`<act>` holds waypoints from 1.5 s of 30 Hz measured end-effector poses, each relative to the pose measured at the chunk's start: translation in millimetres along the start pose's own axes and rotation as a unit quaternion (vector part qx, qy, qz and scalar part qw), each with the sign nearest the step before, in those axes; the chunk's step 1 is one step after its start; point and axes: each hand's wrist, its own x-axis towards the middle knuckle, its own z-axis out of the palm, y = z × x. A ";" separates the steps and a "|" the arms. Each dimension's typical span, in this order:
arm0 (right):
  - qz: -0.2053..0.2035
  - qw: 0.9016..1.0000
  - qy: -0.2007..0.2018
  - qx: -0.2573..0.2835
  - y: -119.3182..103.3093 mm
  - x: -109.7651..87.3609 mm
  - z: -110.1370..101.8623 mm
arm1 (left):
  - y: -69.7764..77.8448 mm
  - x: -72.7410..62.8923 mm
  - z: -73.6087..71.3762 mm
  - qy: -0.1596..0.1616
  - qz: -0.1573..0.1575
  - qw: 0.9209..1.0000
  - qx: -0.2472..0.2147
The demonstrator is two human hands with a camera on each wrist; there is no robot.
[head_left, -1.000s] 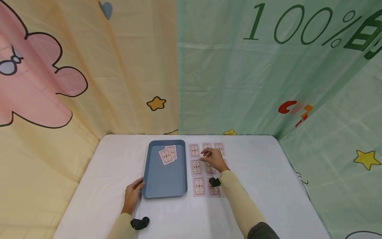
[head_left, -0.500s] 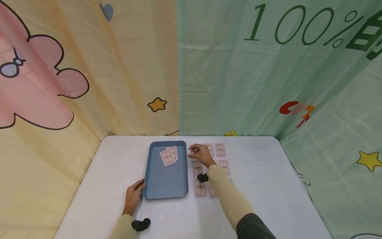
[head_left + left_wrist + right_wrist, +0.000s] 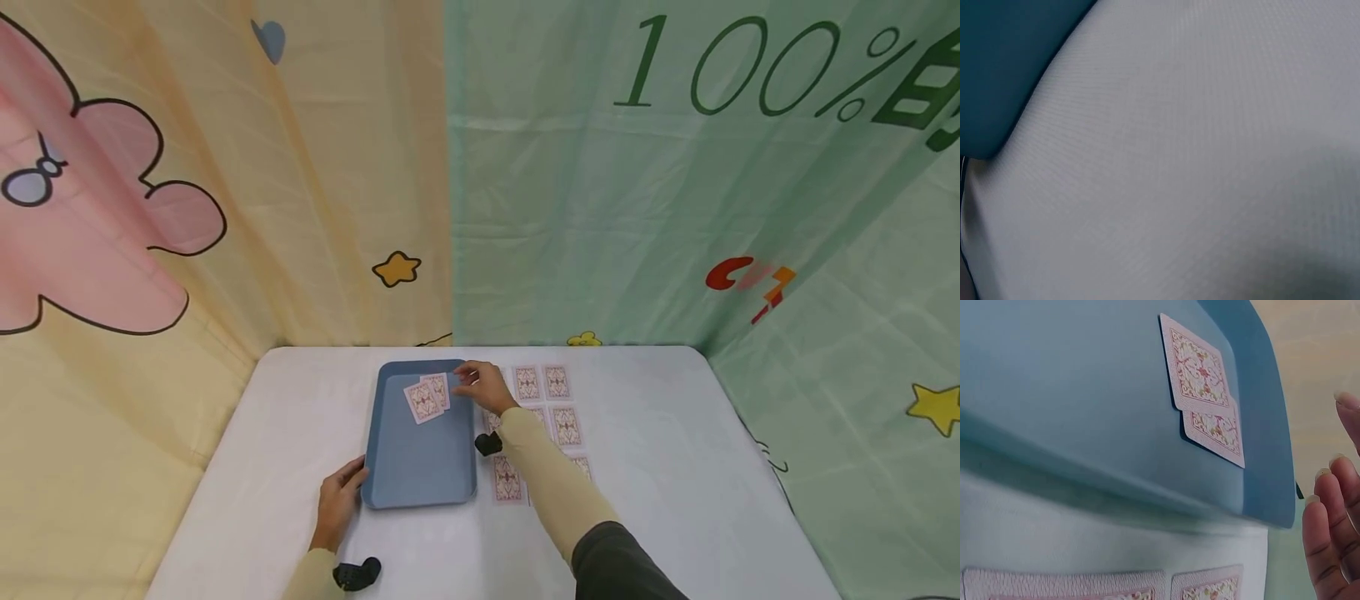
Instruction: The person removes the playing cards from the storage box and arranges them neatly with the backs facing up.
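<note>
A blue-grey tray lies on the white table, with two overlapping playing cards, backs up, near its far end. My left hand rests against the tray's left edge, its fingertips at the rim. Over the far right rim hovers my right hand, close to the two cards. In the right wrist view the right hand's fingers are slightly bent and spread, with nothing seen between them. Right of the tray, rows of face-down cards lie partly hidden under the right hand and forearm.
The white table has its far edge against a fabric curtain with printed figures. More curtain closes in both sides. The tray's near corner shows in the left wrist view. A black wrist device sits at the left cuff.
My right hand has moved left, from above the card rows to the tray's far right rim. The left hand has stayed at the tray's left edge. Both tray cards lie as before.
</note>
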 end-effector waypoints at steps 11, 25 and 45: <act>0.019 0.999 -0.002 0.026 -2.4 14.6 22.9 | -1.5 0.1 1.1 0.007 0.015 1.000 0.003; 0.053 0.998 -0.004 0.039 0.1 25.8 55.6 | -1.9 -2.0 -1.4 0.013 0.030 0.999 -0.011; 0.111 0.994 -0.006 -0.021 11.7 34.6 76.5 | -4.9 -1.2 2.1 0.023 0.043 0.999 -0.009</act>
